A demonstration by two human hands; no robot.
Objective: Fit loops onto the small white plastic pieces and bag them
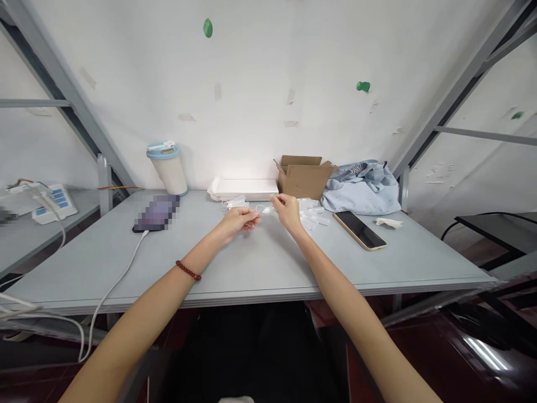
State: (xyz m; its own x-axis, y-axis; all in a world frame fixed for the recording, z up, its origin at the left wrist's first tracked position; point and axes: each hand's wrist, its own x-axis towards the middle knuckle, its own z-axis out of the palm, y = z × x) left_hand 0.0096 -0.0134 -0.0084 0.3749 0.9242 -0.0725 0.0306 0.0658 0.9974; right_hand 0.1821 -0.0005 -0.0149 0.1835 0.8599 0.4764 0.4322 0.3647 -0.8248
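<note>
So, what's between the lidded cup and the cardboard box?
In the head view, a flat white bundle lies there, nearer the box than the cup.

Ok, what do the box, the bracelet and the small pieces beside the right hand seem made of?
Box: matte cardboard, judging by its brown folded flaps.
Bracelet: round dark-red beads, wood or plastic; finish unclear.
Small pieces: likely smooth plastic, since they look whitish and translucent.

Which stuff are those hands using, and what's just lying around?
Seems part of the job:
white looped piece between the left hand and right hand
translucent pieces beside the right hand

Probably just lying about:
lidded cup
black-screened phone
blue cloth
crumpled tissue
</note>
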